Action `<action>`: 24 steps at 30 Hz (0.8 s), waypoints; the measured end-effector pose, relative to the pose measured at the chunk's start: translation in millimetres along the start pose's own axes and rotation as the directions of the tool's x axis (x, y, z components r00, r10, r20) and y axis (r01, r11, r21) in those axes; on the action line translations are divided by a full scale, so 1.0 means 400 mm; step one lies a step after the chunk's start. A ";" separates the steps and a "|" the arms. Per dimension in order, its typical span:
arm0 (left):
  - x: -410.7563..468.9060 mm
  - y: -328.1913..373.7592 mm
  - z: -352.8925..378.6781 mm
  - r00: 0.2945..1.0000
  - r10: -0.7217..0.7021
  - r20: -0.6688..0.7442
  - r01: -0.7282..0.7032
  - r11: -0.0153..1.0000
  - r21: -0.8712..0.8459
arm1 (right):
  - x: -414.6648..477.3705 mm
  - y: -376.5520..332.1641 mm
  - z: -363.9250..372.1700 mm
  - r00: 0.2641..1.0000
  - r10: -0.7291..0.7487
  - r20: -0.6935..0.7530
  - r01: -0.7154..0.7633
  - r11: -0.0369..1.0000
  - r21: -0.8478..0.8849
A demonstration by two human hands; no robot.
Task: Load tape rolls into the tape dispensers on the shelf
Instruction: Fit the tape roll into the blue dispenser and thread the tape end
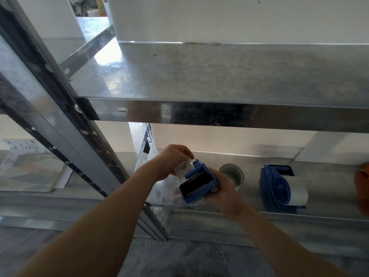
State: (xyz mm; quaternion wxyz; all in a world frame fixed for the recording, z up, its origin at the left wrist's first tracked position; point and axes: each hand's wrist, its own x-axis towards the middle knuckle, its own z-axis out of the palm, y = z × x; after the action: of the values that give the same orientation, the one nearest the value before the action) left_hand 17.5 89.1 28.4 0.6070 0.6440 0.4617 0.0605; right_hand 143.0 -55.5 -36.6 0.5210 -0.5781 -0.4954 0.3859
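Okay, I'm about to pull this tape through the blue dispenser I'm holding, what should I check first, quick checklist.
1. Right hand grips the held dispenser firmly: ok.
2. Left hand pinches the tape end: ok.
3. Roll seated fully inside the held dispenser: cannot tell, the body and hands hide it.
4. Tape running straight over the black roller: cannot tell, too blurred.
5. Spare roll standing on the shelf, apart from your hands: ok.
6. Second dispenser on the shelf already carries a roll: ok.
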 end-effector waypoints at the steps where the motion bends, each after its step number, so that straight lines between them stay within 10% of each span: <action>1: 0.002 -0.001 0.001 1.000 -0.003 -0.009 0.003 1.000 -0.010 | 0.000 -0.002 -0.001 1.000 0.006 0.004 -0.006 1.000 0.005; 24: 0.001 -0.032 0.015 0.991 -0.091 -0.094 0.074 0.983 -0.170 | 0.009 -0.022 0.000 0.986 0.105 0.127 -0.129 0.972 0.197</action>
State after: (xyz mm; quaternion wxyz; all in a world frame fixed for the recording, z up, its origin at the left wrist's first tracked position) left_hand 14.8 82.9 15.9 0.6364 0.5674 0.5117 0.1062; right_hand 142.3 -52.2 -27.9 0.5245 -0.5263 -0.4476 0.4977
